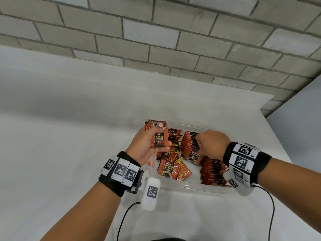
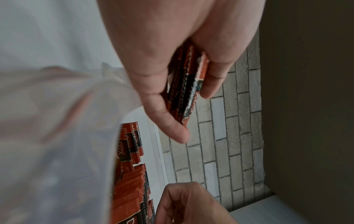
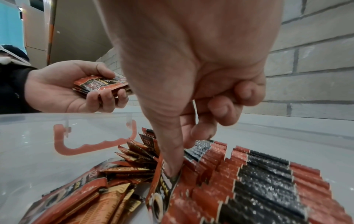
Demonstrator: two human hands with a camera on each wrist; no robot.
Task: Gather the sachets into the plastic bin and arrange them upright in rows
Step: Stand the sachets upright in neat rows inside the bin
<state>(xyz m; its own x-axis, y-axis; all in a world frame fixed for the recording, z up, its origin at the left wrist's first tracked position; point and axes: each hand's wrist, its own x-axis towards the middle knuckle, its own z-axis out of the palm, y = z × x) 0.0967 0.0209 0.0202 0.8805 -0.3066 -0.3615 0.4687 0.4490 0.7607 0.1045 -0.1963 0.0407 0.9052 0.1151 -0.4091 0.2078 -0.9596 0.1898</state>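
A clear plastic bin (image 1: 191, 188) holds red and black coffee sachets. Two rows of upright sachets (image 1: 213, 171) (image 3: 268, 174) fill its right side, and several loose sachets (image 1: 171, 168) (image 3: 91, 197) lie flat at its left. My left hand (image 1: 162, 139) (image 2: 191, 106) hovers over the bin's far left corner and grips a small stack of sachets (image 1: 159, 136) (image 2: 182, 91) between thumb and fingers. My right hand (image 1: 199, 145) (image 3: 181, 157) reaches down into the bin. Its thumb and index finger pinch the front sachet (image 3: 162, 189) of the upper row, and the other fingers are curled.
The bin sits on a white table (image 1: 60, 136) against a grey brick wall (image 1: 156, 40). An orange latch (image 3: 76, 148) shows through the bin's left wall. Cables (image 1: 271, 214) hang from both wristbands. The table's right edge (image 1: 284, 146) runs close to the bin.
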